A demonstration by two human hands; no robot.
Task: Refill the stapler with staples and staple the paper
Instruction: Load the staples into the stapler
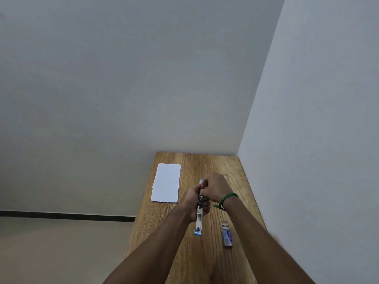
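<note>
Wooden tabletop (229, 171) set in a corner between pale walls, head view. Both hands cover the middle of the stapler (198, 219), so its hinge and any staples in the channel are hidden; the forearms are cut off by the lower edge. Whether the paper (166, 183) is one sheet or several cannot be told.

Counted: one stapler, one staple box (227, 236), one paper, two hands, one green bracelet (225, 199) on the right wrist.

The stapler is blue with a bright metal channel, swung open into one long line at mid-tabletop, with a blue end toward the person. The left hand (191, 201) grips its middle from the left. The right hand (215, 186) has curled fingers closed on the far blue arm. The paper lies well apart at far left, the staple box near on the right, its tray slid partly out.
</note>
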